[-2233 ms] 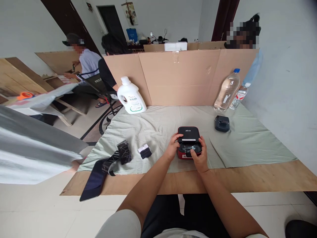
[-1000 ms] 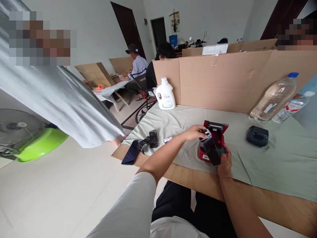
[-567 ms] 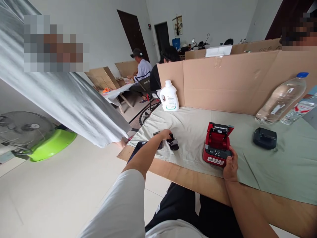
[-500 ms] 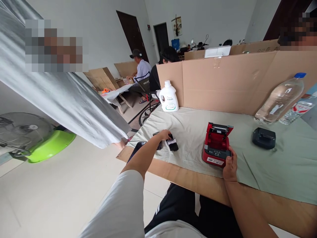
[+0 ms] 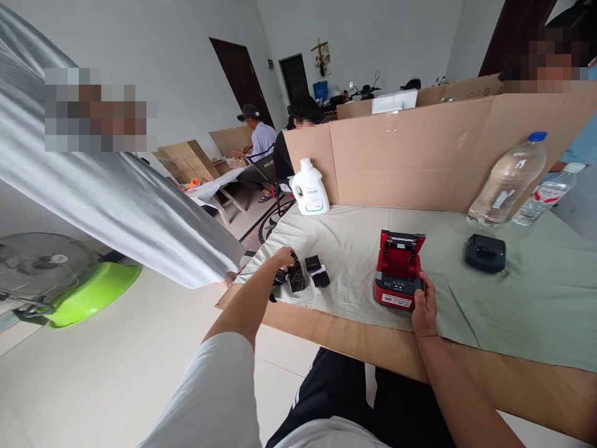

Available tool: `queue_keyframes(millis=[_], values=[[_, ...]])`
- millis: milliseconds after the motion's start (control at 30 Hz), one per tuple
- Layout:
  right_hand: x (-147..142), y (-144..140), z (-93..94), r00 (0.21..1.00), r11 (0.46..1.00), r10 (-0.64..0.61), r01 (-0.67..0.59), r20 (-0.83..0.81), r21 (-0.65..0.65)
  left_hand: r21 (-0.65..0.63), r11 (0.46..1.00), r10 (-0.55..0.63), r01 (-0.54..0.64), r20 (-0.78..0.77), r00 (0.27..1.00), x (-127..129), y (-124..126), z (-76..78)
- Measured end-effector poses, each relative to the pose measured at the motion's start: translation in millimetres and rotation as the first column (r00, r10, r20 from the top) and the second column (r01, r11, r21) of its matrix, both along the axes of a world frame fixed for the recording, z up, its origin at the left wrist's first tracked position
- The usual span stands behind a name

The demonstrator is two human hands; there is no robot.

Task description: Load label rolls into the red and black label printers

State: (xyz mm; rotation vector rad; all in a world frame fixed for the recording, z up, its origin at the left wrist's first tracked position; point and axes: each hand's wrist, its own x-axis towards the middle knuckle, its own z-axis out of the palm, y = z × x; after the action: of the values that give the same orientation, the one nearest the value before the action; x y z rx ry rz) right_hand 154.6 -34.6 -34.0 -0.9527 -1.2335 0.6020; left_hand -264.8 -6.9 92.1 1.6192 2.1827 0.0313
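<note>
Steadying a red label printer (image 5: 398, 277) with its lid standing open, the person's right hand (image 5: 423, 308) clasps the near right corner of the machine, thumb on its top edge. The printer sits on a pale green cloth (image 5: 513, 298) spread over a wooden table (image 5: 536, 389), close to the near edge. Well to the left, the left hand (image 5: 283, 256) reaches over a dark crinkled wrapper (image 5: 295, 277) at the cloth's left edge; its fingers curl down onto the wrapper, though whether they are closed on it cannot be told from this angle. Just beside the wrapper lies a small black roll with a white face (image 5: 318, 271). A second, black device (image 5: 485, 253) rests farther right on the cloth, apart from the printer. Behind it, a large clear water bottle (image 5: 507, 182) and a smaller one (image 5: 543, 194) lean against a cardboard partition (image 5: 410, 155) that walls off the table's far side. A white detergent jug (image 5: 309, 188) stands at the partition's left end. Other people sit at another table beyond, and a grey-clad figure (image 5: 116, 211) stands at left, near a fan (image 5: 37, 267) and a green basin (image 5: 93, 292).
</note>
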Motion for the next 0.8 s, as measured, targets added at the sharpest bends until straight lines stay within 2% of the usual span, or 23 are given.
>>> queue_keyframes(millis=[33,100,133,200,267,367,400,433,500,633,700,800], values=[[0,0,-1.3,1.0,1.0,-0.004,0.004,0.011,-0.004,-0.01,1.0,-0.02,0.02,0.037,0.999,4,1,9.4],[0,0,-2.4,0.998,1.0,-0.031,0.031,0.048,-0.004,-0.047,0.993,-0.098,0.111,0.23,0.968,17,2,32.2],[-1,-1,-1.8,0.996,0.999,-0.053,0.052,0.077,0.003,-0.064,0.98,-0.148,0.186,0.383,0.912,27,1,44.7],[-2,-3,2.1,0.979,0.992,-0.123,0.119,0.162,0.035,-0.063,0.93,-0.236,0.363,0.657,0.716,54,-3,68.9],[-4,-7,9.1,0.942,0.976,-0.217,0.203,0.256,0.08,-0.032,0.846,-0.319,0.532,0.77,0.552,90,-8,87.8],[-6,-13,20.5,0.871,0.939,-0.342,0.299,0.353,0.171,-0.009,0.677,-0.446,0.736,0.791,0.42,151,-8,96.6],[-6,-15,23.5,0.851,0.928,-0.367,0.31,0.375,0.206,0.014,0.644,-0.476,0.765,0.79,0.386,171,-5,93.7],[-7,-16,26.0,0.835,0.92,-0.385,0.31,0.393,0.241,0.039,0.633,-0.492,0.774,0.791,0.363,190,0,88.4],[-7,-18,29.2,0.813,0.906,-0.405,0.294,0.42,0.304,0.089,0.661,-0.523,0.745,0.766,0.373,222,15,73.4],[-5,-21,31.4,0.788,0.88,-0.428,0.251,0.443,0.403,0.13,0.698,-0.652,0.704,0.523,0.55,264,51,44.2],[-4,-22,32.0,0.786,0.877,-0.423,0.229,0.451,0.423,0.124,0.685,-0.701,0.718,0.38,0.603,276,63,35.5],[-4,-25,33.0,0.792,0.889,-0.399,0.212,0.461,0.406,0.066,0.635,-0.768,0.77,0.17,0.618,286,71,28.2]])
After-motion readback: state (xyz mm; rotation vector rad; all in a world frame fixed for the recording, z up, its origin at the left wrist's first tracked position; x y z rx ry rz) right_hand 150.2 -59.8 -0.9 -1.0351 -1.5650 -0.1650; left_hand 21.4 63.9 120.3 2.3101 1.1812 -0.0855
